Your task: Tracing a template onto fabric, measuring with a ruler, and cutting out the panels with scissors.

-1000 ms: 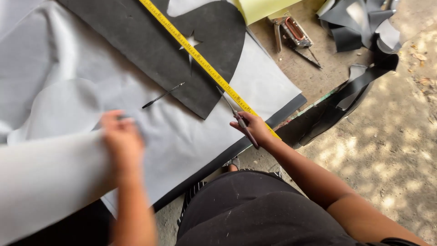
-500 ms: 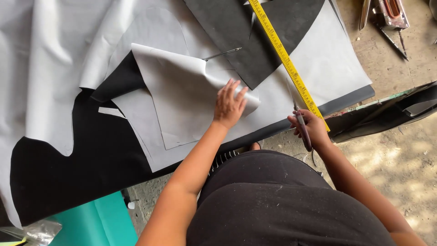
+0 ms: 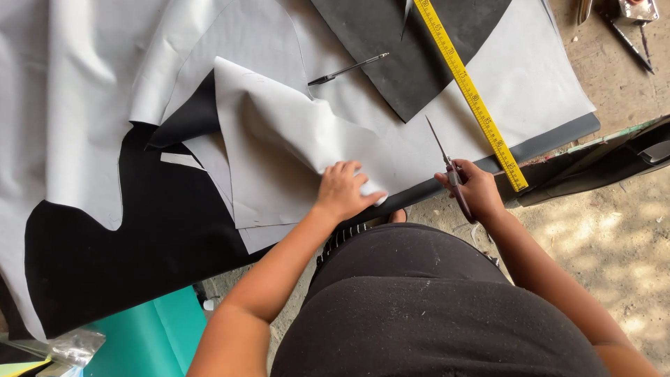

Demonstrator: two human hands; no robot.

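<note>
Head camera looks down on my two hands at the near edge of the work table [image 3: 558,132]. My left hand [image 3: 342,190] is closed over a fold of the white sheet [image 3: 293,139], with the fingers curled and pinching the sheet near the table edge. My right hand [image 3: 474,190] is closed around the handles of the scissors [image 3: 447,167]; the blades point away from me and lie over the white sheet, just beside the yellow measuring tape [image 3: 467,87]. I cannot tell how far the blades are open. A black pen [image 3: 347,69] lies further up, partly on the dark grey piece [image 3: 398,56].
</note>
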